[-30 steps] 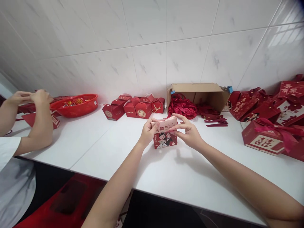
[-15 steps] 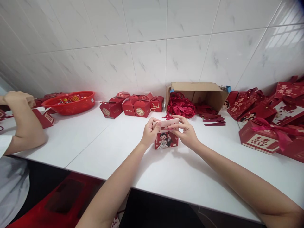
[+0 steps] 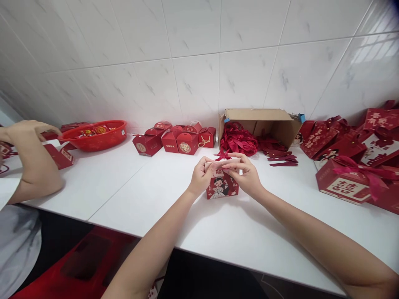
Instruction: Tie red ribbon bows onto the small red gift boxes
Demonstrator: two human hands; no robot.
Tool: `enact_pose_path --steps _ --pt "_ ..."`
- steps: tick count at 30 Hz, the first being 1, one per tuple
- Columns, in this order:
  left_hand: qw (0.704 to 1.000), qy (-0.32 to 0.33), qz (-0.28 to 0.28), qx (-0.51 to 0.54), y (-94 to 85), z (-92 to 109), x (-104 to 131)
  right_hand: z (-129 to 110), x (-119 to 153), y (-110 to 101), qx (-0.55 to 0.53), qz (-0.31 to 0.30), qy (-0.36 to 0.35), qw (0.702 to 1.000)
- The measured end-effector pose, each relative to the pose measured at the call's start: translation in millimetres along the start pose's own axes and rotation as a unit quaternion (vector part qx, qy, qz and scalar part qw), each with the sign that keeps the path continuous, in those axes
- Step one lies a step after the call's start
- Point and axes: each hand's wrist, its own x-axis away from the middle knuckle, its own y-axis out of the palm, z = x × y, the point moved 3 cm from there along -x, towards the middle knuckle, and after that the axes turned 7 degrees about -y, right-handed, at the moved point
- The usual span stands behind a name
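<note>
A small red gift box (image 3: 222, 187) with a printed cartoon couple stands upright on the white table (image 3: 149, 191) in front of me. My left hand (image 3: 202, 174) is closed on the left side of its pale top flap, thumb in front. From the right, my right hand (image 3: 245, 172) pinches the same flap, fingers across its front edge. A bit of red ribbon (image 3: 222, 155) shows just behind the top of the box. The far side of the box is hidden by the flap and my fingers.
An open cardboard box (image 3: 255, 114) holding red ribbons (image 3: 238, 139) lies near the wall. Small red boxes (image 3: 187, 143) stand left of it; ribboned boxes (image 3: 346, 182) pile up at right. A red basin (image 3: 93, 143) of sweets and a co-worker's arm (image 3: 34, 158) are at left.
The top flap has tipped lower and more of the red ribbon shows behind it. The gift box and both my hands sit slightly further right in view. The co-worker's hand has shifted right.
</note>
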Motion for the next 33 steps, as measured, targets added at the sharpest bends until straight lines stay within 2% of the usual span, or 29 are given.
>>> enact_pose_path --steps 19,24,27,30,33 --pt "1.000 0.004 -0.013 0.011 2.3 -4 1 -1 1 -3 0.000 -0.005 -0.016 1.000" --pt "0.999 0.009 -0.043 0.015 4.4 -1 4 -1 1 -3 -0.018 -0.014 -0.011 1.000" --pt "0.997 0.008 -0.072 0.019 4.5 0 8 -2 1 -2 -0.035 0.004 -0.011 0.999" --pt "0.996 0.010 -0.088 0.011 6.1 0 11 0 2 -1 -0.063 0.023 0.035 0.997" --pt "0.998 0.020 -0.054 -0.004 11.6 0 14 1 2 -1 -0.066 0.007 0.093 0.993"
